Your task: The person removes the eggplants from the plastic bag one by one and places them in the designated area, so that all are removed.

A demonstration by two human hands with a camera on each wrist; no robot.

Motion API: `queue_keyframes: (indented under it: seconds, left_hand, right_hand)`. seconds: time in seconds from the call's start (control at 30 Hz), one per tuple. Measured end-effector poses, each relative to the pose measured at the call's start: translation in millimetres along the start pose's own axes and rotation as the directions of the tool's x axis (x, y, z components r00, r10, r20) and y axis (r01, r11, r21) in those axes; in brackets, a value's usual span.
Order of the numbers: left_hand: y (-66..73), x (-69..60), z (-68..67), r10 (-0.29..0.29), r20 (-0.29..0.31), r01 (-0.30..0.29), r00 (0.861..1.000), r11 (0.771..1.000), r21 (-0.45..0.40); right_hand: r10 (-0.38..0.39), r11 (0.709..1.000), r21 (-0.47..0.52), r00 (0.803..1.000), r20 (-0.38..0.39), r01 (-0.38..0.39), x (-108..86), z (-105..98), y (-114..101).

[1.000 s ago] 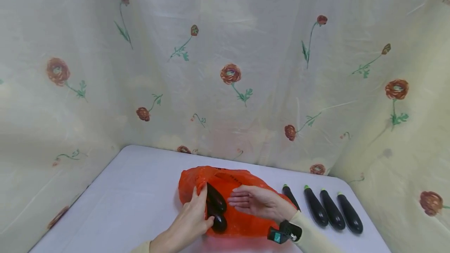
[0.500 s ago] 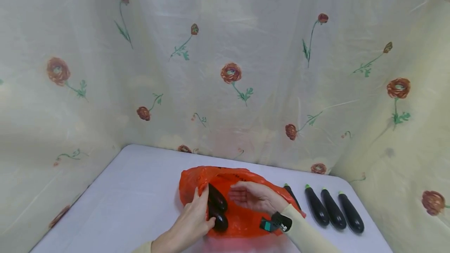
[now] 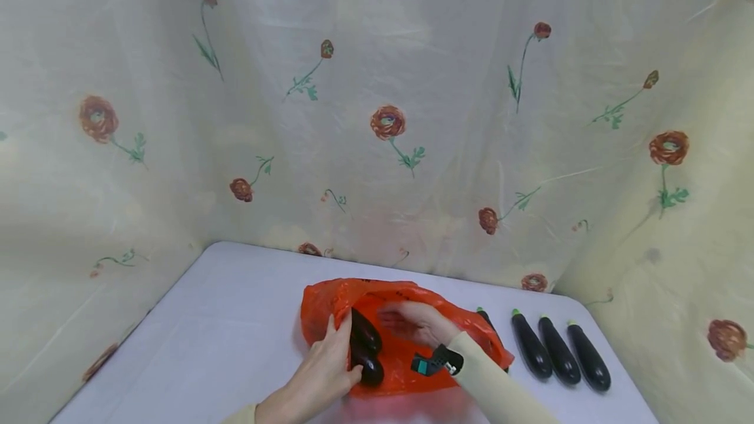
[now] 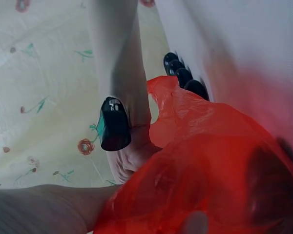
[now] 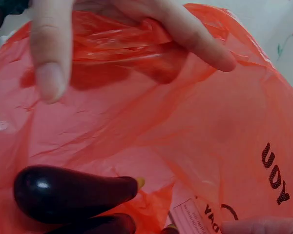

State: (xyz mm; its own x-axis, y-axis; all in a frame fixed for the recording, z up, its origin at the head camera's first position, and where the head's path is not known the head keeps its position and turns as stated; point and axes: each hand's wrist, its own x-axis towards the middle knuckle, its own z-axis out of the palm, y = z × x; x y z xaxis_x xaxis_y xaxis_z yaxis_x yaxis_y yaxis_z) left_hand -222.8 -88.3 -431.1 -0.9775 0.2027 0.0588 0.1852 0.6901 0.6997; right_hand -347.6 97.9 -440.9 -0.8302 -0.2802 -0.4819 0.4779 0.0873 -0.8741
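My left hand (image 3: 324, 362) grips the near-left rim of an orange-red plastic bag (image 3: 412, 378). In the right wrist view, film is bunched between its thumb (image 5: 51, 83) and fingers. Two dark eggplants, an upper eggplant (image 3: 366, 331) and a lower eggplant (image 3: 371, 370), lie inside by that hand. The tip of a third eggplant (image 5: 170, 229) shows in the right wrist view. My right hand (image 3: 415, 322) reaches into the bag's mouth, fingers extended and slightly blurred, holding nothing visible. In the left wrist view, red film hides much of the left hand.
Three eggplants (image 3: 557, 351) lie side by side at the white table's right end. Another eggplant (image 3: 486, 317) is partly hidden behind the bag's right edge. A flowered curtain (image 3: 377, 169) stands behind the table (image 3: 235, 300) and along its sides.
My right hand and forearm have shifted left, deeper into the bag's mouth. The bag's far rim has lifted and its mouth spread wider. The left hand has hardly moved.
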Motion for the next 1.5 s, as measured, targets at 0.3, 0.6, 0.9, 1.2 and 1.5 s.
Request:
queue_keyframes:
  seconds: [0.3, 0.6, 0.9, 1.2, 1.5]
  left_hand:
    - [0.2, -2.3, 2.6, 0.030, -0.026, -0.029, 0.999, 0.999, 0.018]
    - [-1.0, -3.7, 4.4, 0.044, -0.041, -0.042, 0.998, 0.998, 0.035]
    - [-0.5, -3.6, 3.9, 0.027, -0.009, -0.027, 1.000, 1.000, -0.006]
    - [-2.8, -3.6, 2.9, 0.063, -0.032, -0.063, 0.997, 0.998, 0.019]
    - [-2.1, -1.2, 5.9, 0.033, -0.026, -0.032, 0.999, 0.999, 0.014]
  right_hand:
    - [-0.116, 0.982, -0.141, 0.991, 0.070, 0.125, 2.6, -1.8, 6.6]
    - [-0.148, 0.915, -0.358, 0.981, 0.128, 0.185, 24.1, 18.9, 11.0]
    - [-0.116, 0.889, -0.450, 0.993, -0.039, 0.086, 34.4, 34.7, 25.8]
    - [-0.193, 0.885, -0.437, 0.981, -0.026, 0.162, 34.8, 35.2, 25.6]
    - [-0.117, 0.888, -0.450, 0.993, -0.021, 0.095, 30.1, 28.3, 26.1]
